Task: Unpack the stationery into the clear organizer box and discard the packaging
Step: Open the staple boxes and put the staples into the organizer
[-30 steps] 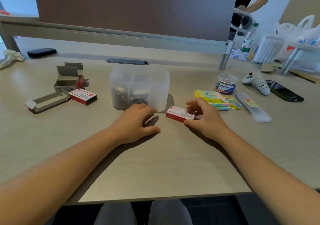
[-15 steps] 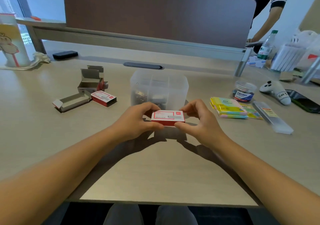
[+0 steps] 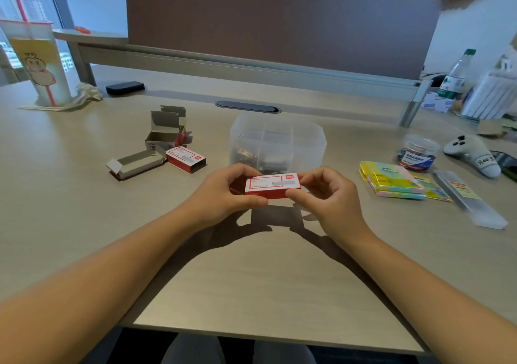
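A small red and white staple box [image 3: 272,186] is held above the desk between both hands. My left hand [image 3: 223,193] pinches its left end and my right hand [image 3: 327,195] pinches its right end. Just behind it stands the clear organizer box [image 3: 277,139], with dark metal pieces in its front compartments. To the left lie an opened empty carton [image 3: 165,132], a flattened inner tray [image 3: 135,163] and an empty red sleeve [image 3: 186,159]. On the right are sticky note pads [image 3: 391,179], a round tub of clips [image 3: 418,152] and a long clear case [image 3: 470,198].
A drink cup [image 3: 39,64] and a crumpled tissue [image 3: 86,93] stand far left, with a black phone [image 3: 125,87] behind. A white controller [image 3: 475,155], a water bottle [image 3: 456,75] and bags crowd the right side. A person stands beyond the brown divider [image 3: 279,19].
My right hand lifted the red box off the desk and my left hand came over and took its other end. Both hands now hold it in front of the organizer.
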Tool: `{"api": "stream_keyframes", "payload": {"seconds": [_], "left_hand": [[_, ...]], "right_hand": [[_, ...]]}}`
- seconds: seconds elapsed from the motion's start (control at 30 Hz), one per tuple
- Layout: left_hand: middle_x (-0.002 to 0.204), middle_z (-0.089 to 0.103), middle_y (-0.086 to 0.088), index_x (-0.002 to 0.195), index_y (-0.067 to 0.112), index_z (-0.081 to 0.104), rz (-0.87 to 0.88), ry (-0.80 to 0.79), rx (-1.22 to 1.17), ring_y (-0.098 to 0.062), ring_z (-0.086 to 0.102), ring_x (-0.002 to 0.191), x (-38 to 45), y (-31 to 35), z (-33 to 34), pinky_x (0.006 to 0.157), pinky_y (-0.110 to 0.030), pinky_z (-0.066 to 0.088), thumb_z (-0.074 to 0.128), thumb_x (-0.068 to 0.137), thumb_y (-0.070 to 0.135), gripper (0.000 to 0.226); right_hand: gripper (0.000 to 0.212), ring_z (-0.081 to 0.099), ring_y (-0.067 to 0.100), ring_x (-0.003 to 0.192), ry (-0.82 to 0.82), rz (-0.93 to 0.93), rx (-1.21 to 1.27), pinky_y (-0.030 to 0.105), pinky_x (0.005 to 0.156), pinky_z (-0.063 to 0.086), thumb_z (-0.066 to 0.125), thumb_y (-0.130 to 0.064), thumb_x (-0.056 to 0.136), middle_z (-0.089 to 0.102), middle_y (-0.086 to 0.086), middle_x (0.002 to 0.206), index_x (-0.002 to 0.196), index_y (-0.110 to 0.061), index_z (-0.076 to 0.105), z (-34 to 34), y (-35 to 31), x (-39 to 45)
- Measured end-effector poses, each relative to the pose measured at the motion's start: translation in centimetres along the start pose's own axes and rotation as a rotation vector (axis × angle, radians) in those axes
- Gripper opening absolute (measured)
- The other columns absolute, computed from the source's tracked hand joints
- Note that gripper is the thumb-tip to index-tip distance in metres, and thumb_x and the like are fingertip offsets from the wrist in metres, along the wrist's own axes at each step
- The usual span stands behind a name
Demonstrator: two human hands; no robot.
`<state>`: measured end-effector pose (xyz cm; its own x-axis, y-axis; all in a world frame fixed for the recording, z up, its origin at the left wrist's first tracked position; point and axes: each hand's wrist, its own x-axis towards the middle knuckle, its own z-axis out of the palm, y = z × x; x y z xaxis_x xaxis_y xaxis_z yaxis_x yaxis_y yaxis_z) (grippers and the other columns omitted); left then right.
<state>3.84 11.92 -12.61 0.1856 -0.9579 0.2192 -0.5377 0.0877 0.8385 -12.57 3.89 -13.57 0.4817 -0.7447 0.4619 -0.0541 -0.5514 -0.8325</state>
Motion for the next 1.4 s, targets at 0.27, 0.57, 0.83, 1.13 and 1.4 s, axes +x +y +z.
{"api": "stream_keyframes", "payload": {"seconds": [0.27, 0.57, 0.83, 1.13, 1.4], "left_hand": [[0.088, 0.050, 0.022, 0.103, 0.026, 0.047, -0.027, -0.034, -0.031, 0.000, 0.053, 0.082, 0.0, 0.0, -0.2, 0.064, -0.007, 0.049, 0.064, 0.077, 0.017, 0.032], [0.101, 0.055, 0.009, 0.125, 0.014, 0.051, -0.065, -0.034, -0.020, -0.010, 0.053, 0.101, 0.1, -0.2, -0.8, 0.072, -0.015, 0.048, 0.066, 0.075, 0.012, 0.052], [0.117, 0.056, 0.000, 0.130, 0.015, 0.046, -0.045, -0.079, 0.129, -0.008, 0.048, 0.102, 0.2, -0.3, -0.7, 0.078, -0.015, 0.044, 0.068, 0.073, 0.015, 0.060], [0.125, 0.056, -0.002, 0.124, 0.020, 0.051, -0.059, -0.101, 0.293, -0.015, 0.049, 0.113, 0.2, -0.7, -2.7, 0.093, -0.029, 0.042, 0.068, 0.075, 0.019, 0.052], [0.102, 0.046, 0.012, 0.121, 0.020, 0.052, -0.052, -0.125, 0.338, -0.005, 0.041, 0.101, 0.1, -1.3, -2.6, 0.074, -0.010, 0.037, 0.068, 0.075, 0.022, 0.049]], "right_hand": [[0.015, 0.064, 0.000, 0.078, -0.040, -0.028, 0.042, 0.006, 0.068, 0.050, 0.067, -0.008, 0.073, 0.060, -0.016, 0.085, 0.081, -0.021, 0.065, -0.1, 0.3, 0.1], [0.024, 0.058, 0.010, 0.090, -0.086, 0.057, 0.008, 0.007, 0.067, 0.051, 0.068, -0.016, 0.075, 0.056, -0.016, 0.091, 0.088, -0.023, 0.049, -0.2, 0.5, 0.0], [0.049, 0.046, 0.005, 0.094, -0.306, -0.004, -0.264, -0.001, 0.065, 0.043, 0.068, -0.023, 0.075, 0.049, -0.011, 0.102, 0.120, -0.015, 0.049, 0.7, -0.5, 0.6], [0.046, 0.050, 0.007, 0.096, -0.377, 0.068, -0.289, 0.008, 0.066, 0.047, 0.070, -0.023, 0.073, 0.054, -0.006, 0.105, 0.114, -0.016, 0.049, 1.1, -0.7, 1.8], [0.046, 0.046, 0.003, 0.096, -0.410, -0.012, -0.379, 0.008, 0.069, 0.042, 0.068, -0.026, 0.075, 0.057, -0.001, 0.116, 0.118, -0.017, 0.051, 2.0, -0.3, 1.6]]}}
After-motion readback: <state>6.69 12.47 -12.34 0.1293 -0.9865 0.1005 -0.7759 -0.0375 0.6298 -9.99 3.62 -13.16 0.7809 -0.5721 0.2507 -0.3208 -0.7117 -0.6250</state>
